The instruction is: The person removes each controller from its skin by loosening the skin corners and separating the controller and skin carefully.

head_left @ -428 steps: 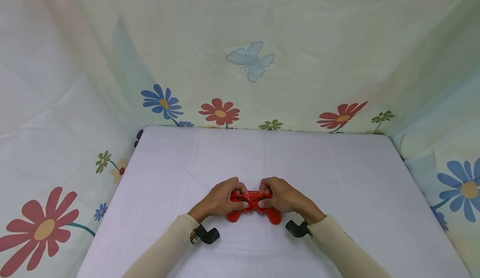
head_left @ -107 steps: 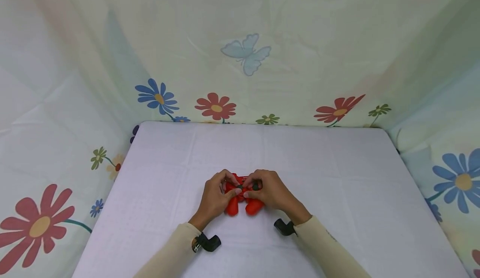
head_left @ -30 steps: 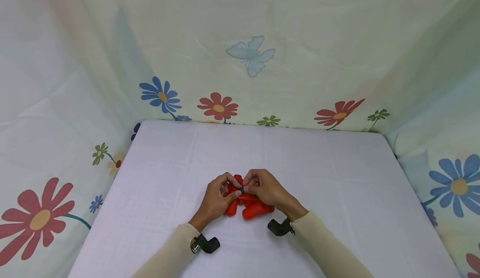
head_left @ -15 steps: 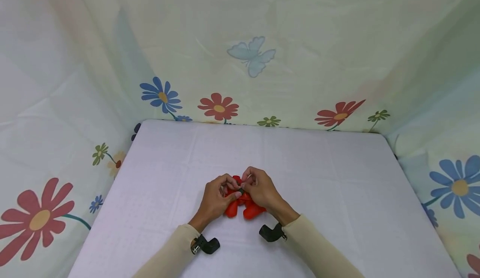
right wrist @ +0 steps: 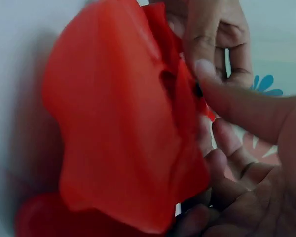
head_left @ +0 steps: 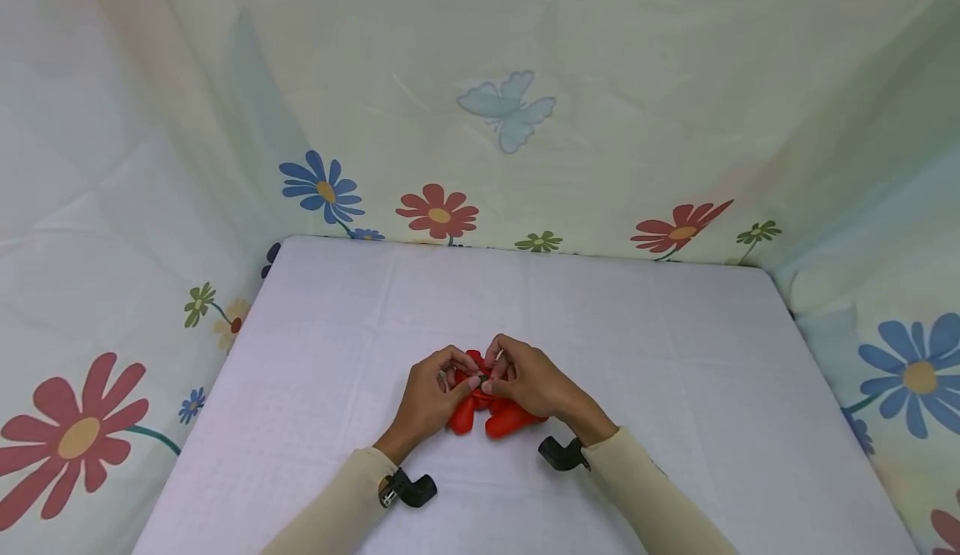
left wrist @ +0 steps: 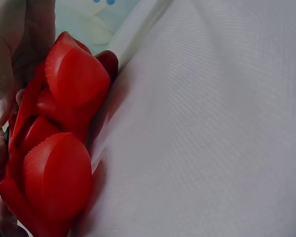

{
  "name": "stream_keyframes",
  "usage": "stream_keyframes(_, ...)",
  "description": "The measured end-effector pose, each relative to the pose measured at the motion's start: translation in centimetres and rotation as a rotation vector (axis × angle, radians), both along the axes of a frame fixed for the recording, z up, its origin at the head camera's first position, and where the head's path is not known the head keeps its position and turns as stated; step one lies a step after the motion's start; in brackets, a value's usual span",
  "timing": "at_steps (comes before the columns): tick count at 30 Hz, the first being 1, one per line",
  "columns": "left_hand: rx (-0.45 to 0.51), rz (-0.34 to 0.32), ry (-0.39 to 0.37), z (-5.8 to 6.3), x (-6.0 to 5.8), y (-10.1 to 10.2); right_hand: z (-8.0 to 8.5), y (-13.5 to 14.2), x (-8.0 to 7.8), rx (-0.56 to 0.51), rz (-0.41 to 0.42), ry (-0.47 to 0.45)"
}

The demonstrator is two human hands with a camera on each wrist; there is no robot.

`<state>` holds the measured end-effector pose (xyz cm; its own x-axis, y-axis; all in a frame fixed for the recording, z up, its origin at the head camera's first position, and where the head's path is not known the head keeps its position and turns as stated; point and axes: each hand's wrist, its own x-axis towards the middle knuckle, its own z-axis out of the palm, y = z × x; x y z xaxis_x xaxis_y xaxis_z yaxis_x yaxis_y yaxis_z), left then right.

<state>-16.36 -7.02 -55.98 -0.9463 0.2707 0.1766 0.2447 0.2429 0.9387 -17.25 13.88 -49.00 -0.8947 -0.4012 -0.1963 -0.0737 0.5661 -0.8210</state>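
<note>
Our right hand (head_left: 531,378) has just shifted slightly outward; it and our left hand (head_left: 426,392) both pinch the soft red cover (head_left: 510,419) over the tabletop (head_left: 675,347), on our side. Work there seems unfinished, though the grip is partly hidden.

Dark piece (head_left: 483,382) between left hand (head_left: 429,392) and right hand (head_left: 538,382): too small to identify. Red game-controller cover (right wrist: 116,118) beneath them: partly hidden, blurred in right-wrist view.

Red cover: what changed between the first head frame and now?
The left hand and right hand moved inward from its sides to a dark piece at the middle. The red cover, flatter then, is now bunched, its two lobes closer together. White table and patterned curtain unchanged.
</note>
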Motion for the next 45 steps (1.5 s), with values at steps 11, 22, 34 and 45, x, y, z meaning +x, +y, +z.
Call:
stream_keyframes(11, -0.094, 0.03, 0.131, 0.2, 1.4, 0.1, -0.7, 0.1, 0.1, -0.098, -0.02, -0.07)
stream_keyframes(22, -0.289, 0.104, 0.418, 0.1, 2.1, 0.6, -0.5, -0.1, 0.4, -0.071, -0.01, -0.051)
stream_keyframes(34, -0.121, 0.046, 0.175, 0.1, 1.9, 0.1, -1.0, -0.1, 0.3, -0.105, -0.005, -0.046)
stream_keyframes(45, 0.082, -0.033, -0.005, 0.1, 1.7, 0.1, -1.4, 0.5, 0.5, -0.021, 0.059, 0.116)
